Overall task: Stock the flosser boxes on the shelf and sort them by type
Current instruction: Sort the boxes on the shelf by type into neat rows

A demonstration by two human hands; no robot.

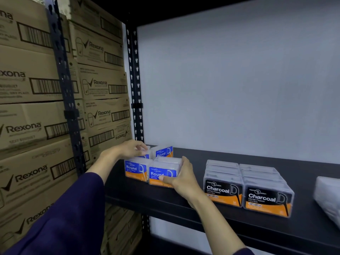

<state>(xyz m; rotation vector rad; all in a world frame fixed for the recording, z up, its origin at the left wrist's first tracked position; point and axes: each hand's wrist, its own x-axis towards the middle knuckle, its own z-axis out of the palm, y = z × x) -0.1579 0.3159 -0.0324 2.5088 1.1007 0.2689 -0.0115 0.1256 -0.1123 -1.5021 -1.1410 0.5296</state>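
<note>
- Head view: a front blue "Round" flosser box (162, 174) is gripped by the right hand (181, 178), thumb laid across its label and fingers wrapped over its right side and top.
- A rear Round box (145, 153) behind the front row is pinched from above by the left hand (127, 149), fingertips curled on its top edge.
- Taken from the gripped front box: a second front Round box (136, 169) is seen touching it on the left, and another rear Round box (164, 152) is stood directly behind, slightly tilted.
- Well to the right of that box, on the same black shelf (184, 201), two rows of Charcoal boxes (246, 188) are lined up front to back, kept apart from the Round group.
- Farther right, a clear pack (329, 196) is cut off by the frame edge; its type cannot be read.
- Rexona cartons (33, 100) are stacked to the left, beyond the upright post (135, 85).
- Risk judged: the front boxes are set close to the shelf lip, so a sideways nudge could tip one off; the tilted rear box could be toppled if pushed unevenly.
</note>
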